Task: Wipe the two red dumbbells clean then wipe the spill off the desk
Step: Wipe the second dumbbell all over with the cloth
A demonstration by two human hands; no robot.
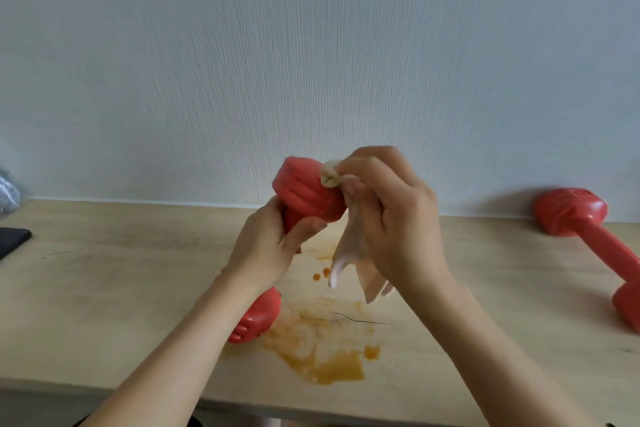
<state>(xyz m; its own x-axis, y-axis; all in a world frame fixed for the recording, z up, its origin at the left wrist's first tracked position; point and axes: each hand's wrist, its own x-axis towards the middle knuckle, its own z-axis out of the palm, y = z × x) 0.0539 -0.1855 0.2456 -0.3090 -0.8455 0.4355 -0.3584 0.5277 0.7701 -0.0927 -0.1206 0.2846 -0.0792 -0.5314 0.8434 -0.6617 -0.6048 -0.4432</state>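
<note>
**Dumbbell in hand, cloth on upper head**

Dumbbell one [308, 189] sits at the centre of the frame, tilted, its upper head toward the wall and its lower head [258, 317] down near the desk, partly hidden behind your left forearm. Your left hand [266, 246] grips the handle, fingers curled round it just under the upper head. Your right hand [391, 215] pinches a pale cloth [349, 246] — a bunched part of it is pressed against the right side of the upper head, and the loose ends hang down below the hand.

Dumbbell two [588, 239] lies on the desk [121, 288] at the right edge of the frame, well apart from both hands. One of its heads is near the wall; the other points toward the lower right.

An orange spill [329, 354] covers the desk surface in the lower centre of the frame, directly below your hands. Its densest patch lies toward the front edge, and small separate drops [322, 274] sit higher up, near the hanging cloth ends. A thin dark line [346, 318] — a hair or a scratch, you cannot tell which — crosses the spill.

A dark flat object [12, 241] lies at the left edge of the frame, with a grey crumpled item [8, 192] above it by the wall.
</note>
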